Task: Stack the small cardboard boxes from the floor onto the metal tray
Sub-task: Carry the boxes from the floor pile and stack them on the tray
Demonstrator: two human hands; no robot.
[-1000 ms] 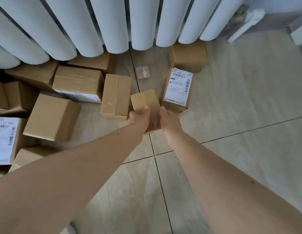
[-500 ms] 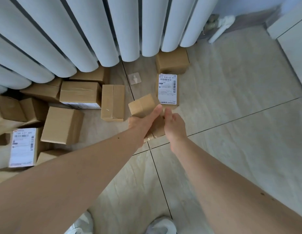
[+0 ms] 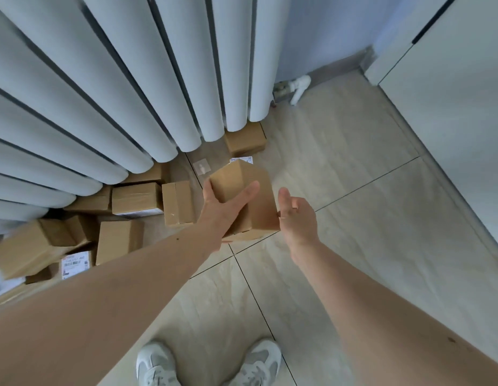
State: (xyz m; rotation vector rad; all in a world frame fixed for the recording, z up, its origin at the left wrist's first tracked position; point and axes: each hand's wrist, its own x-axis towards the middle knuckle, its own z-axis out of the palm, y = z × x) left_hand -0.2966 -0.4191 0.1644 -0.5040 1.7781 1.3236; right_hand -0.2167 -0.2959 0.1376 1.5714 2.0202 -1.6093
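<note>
— Lifted clear of the floor since a second ago, the small plain brown cardboard box (image 3: 250,199) now hangs in the air above the tile seam, and the view has pulled back so that both grey-and-white sneakers (image 3: 207,363) show at the bottom edge.

— Who has hold of it?

— Mostly the left hand (image 3: 222,210): thumb laid across the near face, fingers wrapped around the box's far left side and underside. The right hand (image 3: 297,215) sits at the box's lower right corner with its thumb raised and fingers relaxed; its fingertips touch the edge, but no real clasp shows.

— What surrounds it?

— Left of the hands, a heap of brown cardboard boxes (image 3: 136,199) lies on the pale tiled floor (image 3: 353,190), some half under the long white curtain folds (image 3: 117,93). One upright taped box (image 3: 177,203) stands just beside the left wrist. A labelled box (image 3: 75,263) sits further left, partly behind the forearm.

— Anything behind the held one?

— Another brown box (image 3: 245,139) at the curtain's foot, and a white-labelled parcel (image 3: 242,160) almost wholly hidden by the lifted box. A small clear square patch (image 3: 201,168) lies on the tile nearby. A white panel (image 3: 451,93) runs along the right. No metal tray is in sight.
</note>
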